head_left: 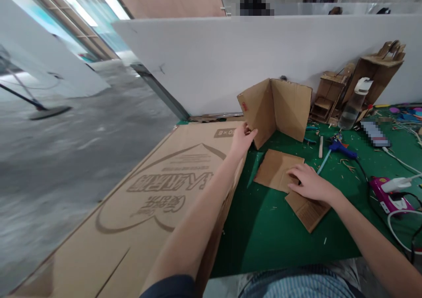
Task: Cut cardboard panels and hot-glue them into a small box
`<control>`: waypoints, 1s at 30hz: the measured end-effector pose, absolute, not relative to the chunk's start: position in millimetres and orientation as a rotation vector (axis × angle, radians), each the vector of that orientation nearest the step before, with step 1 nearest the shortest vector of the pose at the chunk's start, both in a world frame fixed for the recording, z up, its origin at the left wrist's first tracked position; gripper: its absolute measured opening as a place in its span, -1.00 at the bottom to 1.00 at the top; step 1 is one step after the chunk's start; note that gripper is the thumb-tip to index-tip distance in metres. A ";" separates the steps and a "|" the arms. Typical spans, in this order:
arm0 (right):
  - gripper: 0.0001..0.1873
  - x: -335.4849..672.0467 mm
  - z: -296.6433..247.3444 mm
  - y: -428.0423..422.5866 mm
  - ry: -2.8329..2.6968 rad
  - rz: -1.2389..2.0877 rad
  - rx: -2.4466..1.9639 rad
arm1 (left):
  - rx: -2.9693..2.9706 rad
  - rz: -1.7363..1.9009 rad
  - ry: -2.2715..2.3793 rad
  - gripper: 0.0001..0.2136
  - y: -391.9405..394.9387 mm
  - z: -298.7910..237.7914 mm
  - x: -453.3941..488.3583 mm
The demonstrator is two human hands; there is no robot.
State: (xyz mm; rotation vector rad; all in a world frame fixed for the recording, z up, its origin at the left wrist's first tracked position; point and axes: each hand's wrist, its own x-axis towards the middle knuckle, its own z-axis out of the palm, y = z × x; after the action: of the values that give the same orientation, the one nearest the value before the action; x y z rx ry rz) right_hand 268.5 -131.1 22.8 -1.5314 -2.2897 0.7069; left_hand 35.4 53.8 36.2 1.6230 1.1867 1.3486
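My left hand [243, 139] is closed at the lower left edge of a folded cardboard panel [292, 107], which stands upright on the green table with its two sides at an angle. My right hand [310, 181] lies over two flat cardboard pieces. Its fingers are bent and apart, and the fingertips touch the upper cardboard piece [273, 168]. Under the palm and wrist is the lower cardboard piece [308, 212], partly hidden by the hand. Just beyond the right hand lies a blue glue gun [343, 148] with a glue stick in it.
A large printed cardboard box [184, 157] flanks the table [263, 245] on the left. Toward the right are a water bottle [352, 107], a phone [376, 133], a pink power strip [389, 197] with cables, and cardboard models [372, 76]. A white partition [198, 60] stands behind.
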 end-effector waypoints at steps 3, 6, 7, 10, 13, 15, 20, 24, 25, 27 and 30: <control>-0.49 265.5 14.4 -131.1 -2.266 0.544 -1.611 | 1.573 1.414 1.245 -0.82 55.7 34.6 40.9; -0.31 268.7 9.0 -131.2 -2.176 0.382 -1.686 | 1.370 1.569 1.215 -0.88 48.4 48.4 41.7; -0.26 269.6 7.4 -131.1 -2.136 0.333 -1.723 | 1.255 1.610 1.176 -0.89 45.0 55.6 41.0; -0.18 269.7 1.8 -131.3 -2.075 0.211 -1.800 | 0.904 1.616 1.038 -0.89 31.8 77.8 36.1; -0.16 266.9 -5.6 -132.7 -2.115 0.151 -1.786 | 0.673 1.526 0.995 -0.87 11.0 90.5 29.8; -0.16 264.8 -10.3 -133.4 -2.106 0.146 -1.785 | 0.600 1.481 0.993 -0.87 -6.9 91.2 27.4; -0.06 264.4 -14.7 -121.9 -1.992 0.091 -1.851 | 0.486 1.419 0.887 -0.82 -50.6 71.8 32.5; -0.10 265.4 -12.1 -102.2 -2.062 0.178 -1.845 | 0.386 1.409 0.886 -0.81 -64.8 46.0 40.4; -0.13 265.2 -11.5 -98.4 -2.065 0.210 -1.840 | 0.375 1.414 0.888 -0.82 -64.8 40.4 41.5; -0.13 265.2 -9.7 -93.8 -2.038 0.255 -1.838 | 0.384 1.427 0.882 -0.81 -62.0 32.3 42.3; -0.10 270.2 -3.0 -94.4 -1.928 0.389 -1.811 | 0.445 1.463 0.850 -0.77 -55.2 27.6 40.7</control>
State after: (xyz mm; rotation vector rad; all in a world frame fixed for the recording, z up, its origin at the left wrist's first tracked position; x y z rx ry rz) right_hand 270.2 -94.4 -3.0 -1.8110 -1.9280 0.3887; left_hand 40.7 -55.2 27.6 0.4446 0.8496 1.4631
